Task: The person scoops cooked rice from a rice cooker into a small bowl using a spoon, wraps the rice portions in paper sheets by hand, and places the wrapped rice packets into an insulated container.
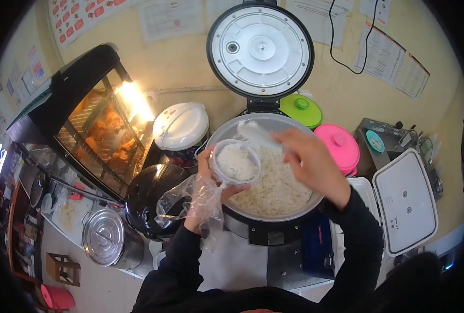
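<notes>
My left hand [205, 169] is wrapped around a small round bowl [255, 156] filled with white rice [236, 163], tilted over the rice cooker. Clear plastic film [208, 214] hangs loosely over that hand and wrist. In my right hand [315, 164] is a white rice paddle [257, 134], somewhat blurred, its blade just beyond the bowl and above the pot. Below both hands, cooked rice [279, 188] lies in the large rice cooker [237, 122], whose round lid [263, 49] stands raised at the back.
A lit display case [93, 125] of fried food stands left. Around the cooker are a white-lidded container [181, 125], a black rounded appliance [151, 195], a metal pot [104, 237], green [301, 109] and pink [337, 148] lidded containers, and an opened cooler lid [405, 203].
</notes>
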